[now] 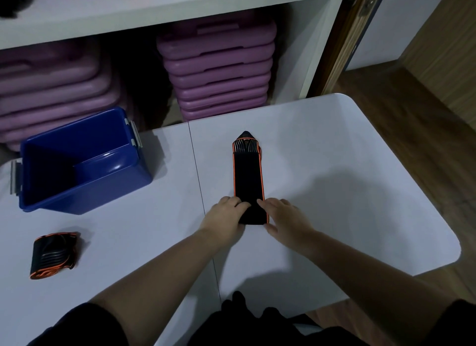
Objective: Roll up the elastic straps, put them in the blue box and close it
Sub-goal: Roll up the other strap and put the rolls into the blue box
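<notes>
I see both hands down on the white bench (334,165), working the near end of a black strap w/ orange edging (247,175). Left hand (226,216) has its fingers (238,204) curled over the strap's near left corner, pressing on it; right hand (286,214) lies w/ fingers (265,204) laid fairly flat and close together on the right side of the same end. Can't tell if a roll has started under them. The rest of the strap runs straight away from the fingertips, flat, ending in a pointed tip. Well left of the left fingers, a 2nd strap (53,254) sits already rolled, loose. Beyond that roll, further from the fingers, the blue box (85,188) stands open, no lid on it.
</notes>
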